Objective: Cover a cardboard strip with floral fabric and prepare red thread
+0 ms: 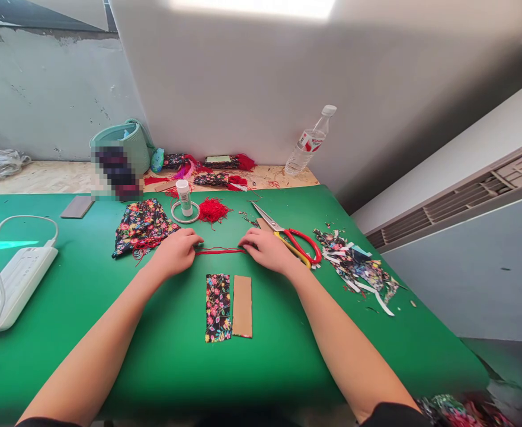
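Red cord (pixel 220 251) runs sideways between my two hands, low over the green mat. My left hand (pixel 177 252) has its fingers closed on the cord's left end, and my right hand (pixel 267 248) pinches the other end. Just in front of me lie a floral fabric strip (pixel 218 308) and, beside it, a brown cardboard strip (pixel 243 307). Scissors (pixel 294 234) with red and yellow handles rest right beside my right hand. Behind the cord are a bundle of red threads (pixel 214 210) and a glue stick (pixel 183 198) standing inside a roll of tape (pixel 190 219).
Folded floral fabric (pixel 140 225) lies left of my left hand. Fabric and paper scraps (pixel 358 264) spread at right. A white power strip (pixel 18 284) with a cable sits at far left. Along the back stand a plastic bottle (pixel 309 142), a green basket (pixel 131 148) and tasselled floral pieces (pixel 218 161).
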A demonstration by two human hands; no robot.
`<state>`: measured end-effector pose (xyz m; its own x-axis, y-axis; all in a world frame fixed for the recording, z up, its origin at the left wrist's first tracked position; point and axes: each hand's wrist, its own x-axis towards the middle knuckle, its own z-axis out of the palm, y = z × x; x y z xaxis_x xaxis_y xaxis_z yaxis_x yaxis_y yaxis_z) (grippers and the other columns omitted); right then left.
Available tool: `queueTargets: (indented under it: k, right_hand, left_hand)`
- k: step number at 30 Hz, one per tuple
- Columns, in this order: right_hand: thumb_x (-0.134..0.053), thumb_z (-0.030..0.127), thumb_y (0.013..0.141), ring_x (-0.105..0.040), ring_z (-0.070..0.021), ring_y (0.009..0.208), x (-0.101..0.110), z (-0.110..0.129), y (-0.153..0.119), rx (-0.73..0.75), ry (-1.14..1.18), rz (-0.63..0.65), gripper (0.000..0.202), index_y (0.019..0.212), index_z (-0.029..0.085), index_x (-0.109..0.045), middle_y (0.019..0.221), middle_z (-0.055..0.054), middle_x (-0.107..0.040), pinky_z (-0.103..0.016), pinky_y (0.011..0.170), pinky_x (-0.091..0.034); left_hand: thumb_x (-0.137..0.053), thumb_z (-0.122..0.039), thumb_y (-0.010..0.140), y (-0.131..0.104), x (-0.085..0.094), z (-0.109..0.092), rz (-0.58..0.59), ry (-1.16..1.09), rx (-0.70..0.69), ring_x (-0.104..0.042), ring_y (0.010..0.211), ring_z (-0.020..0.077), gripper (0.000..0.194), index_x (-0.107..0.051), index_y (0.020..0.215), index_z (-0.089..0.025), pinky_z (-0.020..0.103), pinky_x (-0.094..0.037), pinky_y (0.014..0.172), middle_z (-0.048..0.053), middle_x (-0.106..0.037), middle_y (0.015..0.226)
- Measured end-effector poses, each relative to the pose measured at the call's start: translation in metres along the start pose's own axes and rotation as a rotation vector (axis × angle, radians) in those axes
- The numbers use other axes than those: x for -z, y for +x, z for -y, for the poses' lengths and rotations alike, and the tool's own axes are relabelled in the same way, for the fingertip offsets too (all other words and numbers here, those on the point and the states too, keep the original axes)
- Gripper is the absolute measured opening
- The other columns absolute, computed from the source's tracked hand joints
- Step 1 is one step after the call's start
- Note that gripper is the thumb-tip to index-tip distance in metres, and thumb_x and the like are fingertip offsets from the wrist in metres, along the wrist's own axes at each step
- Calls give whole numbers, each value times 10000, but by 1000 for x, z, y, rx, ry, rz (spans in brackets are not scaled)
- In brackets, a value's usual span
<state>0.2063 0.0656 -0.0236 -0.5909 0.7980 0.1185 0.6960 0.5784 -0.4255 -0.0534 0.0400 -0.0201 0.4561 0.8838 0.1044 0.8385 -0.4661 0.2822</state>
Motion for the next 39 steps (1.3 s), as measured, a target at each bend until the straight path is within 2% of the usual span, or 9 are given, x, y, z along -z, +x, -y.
queueTargets:
  k: [8,18,24,27,31,34,39]
  right_hand:
    - [-464,7,790,-590,-175,872,-3,0,-1,64,-51,37,407,994,244,-724,977,-57,-628,-295,754,-469]
    - [-490,42,803,-578,-182,852,0,-5,0,100,-92,30,360,944,251,-746,925,-57,-648,-306,737,-460]
    - [-472,42,796,-593,-192,879,2,0,-2,98,-79,-10,353,1018,197,-699,941,-70,-654,-311,772,-465]
    - [-539,154,830,-593,-202,887,-1,5,-2,81,-57,-16,275,1076,187,-658,966,-80,-642,-326,780,-467]
    - [-612,247,828,-580,-209,883,-9,10,1,88,-51,-16,218,1031,184,-659,955,-82,-621,-335,773,-463]
    - [-582,207,854,-571,-191,878,-12,11,2,89,-38,-22,123,946,199,-662,918,-64,-614,-314,766,-454]
    - [-552,151,866,-567,-185,868,-12,11,3,63,-45,-12,90,871,188,-633,887,-56,-612,-302,753,-444]
  left_hand:
    - [-387,-5,676,1,3,0,-54,-22,-5,-586,896,225,415,-643,962,-164,374,-492,817,73,-666,916]
    - [-385,5,679,0,-2,3,-65,-47,-34,-585,929,217,424,-634,976,-165,374,-490,852,68,-662,955]
    - [-398,-19,742,0,-10,-3,-71,-143,-121,-533,1058,221,441,-557,1139,-128,379,-447,948,111,-603,1106]
    - [-466,-101,796,0,-14,-8,-71,-187,-143,-495,1105,230,424,-497,1215,-154,396,-419,977,109,-570,1163]
    - [-492,-143,830,2,-20,-10,-56,-212,-136,-513,1042,227,402,-472,1231,-162,396,-442,924,98,-593,1085]
    - [-461,-114,842,4,-23,-8,-78,-225,-111,-532,974,213,362,-487,1199,-167,387,-454,878,77,-608,995]
    - [-437,-84,843,5,-24,-7,-78,-216,-94,-545,911,202,312,-515,1135,-158,353,-461,835,58,-605,896]
